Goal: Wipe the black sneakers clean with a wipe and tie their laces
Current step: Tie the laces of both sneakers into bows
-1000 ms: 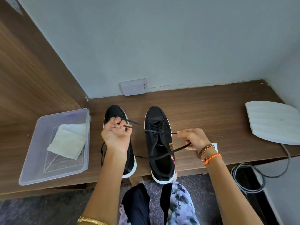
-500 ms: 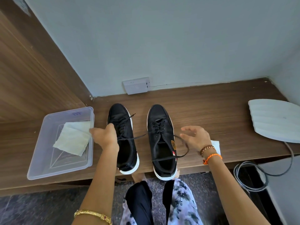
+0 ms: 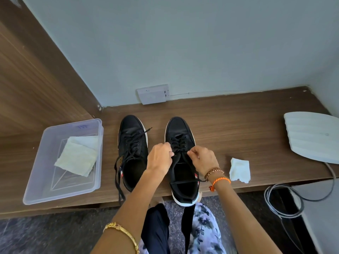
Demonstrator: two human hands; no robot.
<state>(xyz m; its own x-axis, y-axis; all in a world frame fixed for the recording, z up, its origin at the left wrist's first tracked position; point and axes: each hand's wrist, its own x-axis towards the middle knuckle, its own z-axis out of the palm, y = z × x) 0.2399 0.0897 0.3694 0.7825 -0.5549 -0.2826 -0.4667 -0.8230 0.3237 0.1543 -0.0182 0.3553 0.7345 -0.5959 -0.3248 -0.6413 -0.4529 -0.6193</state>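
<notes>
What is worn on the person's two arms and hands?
Both forearms are bare, no sleeves or gloves. The left hand has a gold chain bracelet on its forearm. The right hand has a brown beaded bracelet and an orange braided cord at the wrist.

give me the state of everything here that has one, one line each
left sneaker: upright on the shelf, laces untied and trailing
right sneaker: upright, laces being tied, heel past the shelf edge
left hand: pinching a lace
right hand: pinching a lace
plastic tub: open, folded wipe inside
crumpled wipe: lying on the shelf
</notes>
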